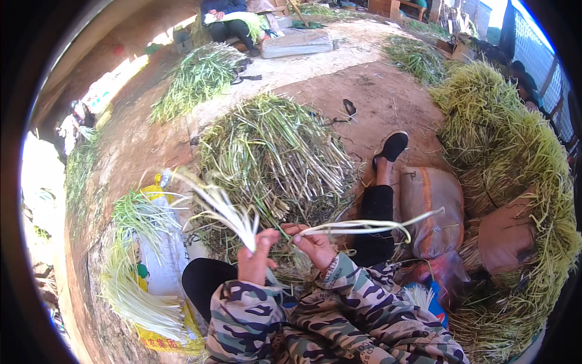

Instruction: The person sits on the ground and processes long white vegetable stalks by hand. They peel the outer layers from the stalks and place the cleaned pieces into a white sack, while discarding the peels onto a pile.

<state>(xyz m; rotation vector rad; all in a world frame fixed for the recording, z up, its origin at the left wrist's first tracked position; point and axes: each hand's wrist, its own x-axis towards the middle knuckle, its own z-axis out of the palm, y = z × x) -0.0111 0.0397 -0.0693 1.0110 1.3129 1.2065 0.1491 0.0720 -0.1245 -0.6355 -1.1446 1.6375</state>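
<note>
My left hand [256, 257] is closed round a small bunch of pale leafy stalks [227, 214], whose leaves fan out up and to the left, partly blurred. Close beside it on the right, my right hand [313, 245] grips a thin pale stalk [359, 225] that reaches to the right. A green leaf lies between the two hands. Beyond my hands a large heap of green stalks [277, 154] rests on the ground. Left of my knee, cleaned white stalks with green tips [141, 305] lie on a white and yellow woven sack [163, 264].
A stuffed woven sack [429, 209] stands right of my outstretched leg. A long bank of yellow-green stalks [504, 136] curves along the right. More stalks [200, 77] lie farther off, near a seated person [232, 27]. A black sandal [349, 108] lies on the dirt floor.
</note>
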